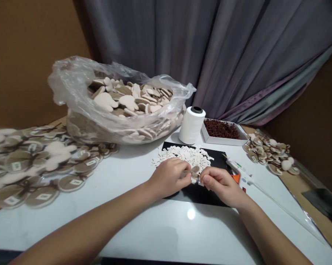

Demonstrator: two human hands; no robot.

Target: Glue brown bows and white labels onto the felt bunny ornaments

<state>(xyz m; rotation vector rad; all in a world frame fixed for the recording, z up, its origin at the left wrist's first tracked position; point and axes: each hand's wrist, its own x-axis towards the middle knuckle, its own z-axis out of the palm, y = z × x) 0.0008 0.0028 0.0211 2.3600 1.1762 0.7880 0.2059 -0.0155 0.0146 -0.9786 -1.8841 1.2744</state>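
Over a black mat (210, 195), my left hand (170, 176) pinches a small brown-and-white felt piece (195, 171). Its rounded lobes show between my hands, and the rest is covered by my fingers. My right hand (222, 184) is closed with thumb and forefinger together at the piece's right edge. Small white bits are by these fingertips, too small to make out. Just behind my hands lies a heap of little white paper-like tags (186, 154). A white glue gun (237, 169) with an orange part rests right of my right hand.
A big clear plastic bag (121, 127) full of felt cutouts stands behind. Beside it are a white thread cone (192, 126) and a white tray (223, 141) of dark brown twiggy pieces. Tagged felt pieces lie left (44, 193) and right (287, 163). A grey curtain (166, 36) hangs behind.
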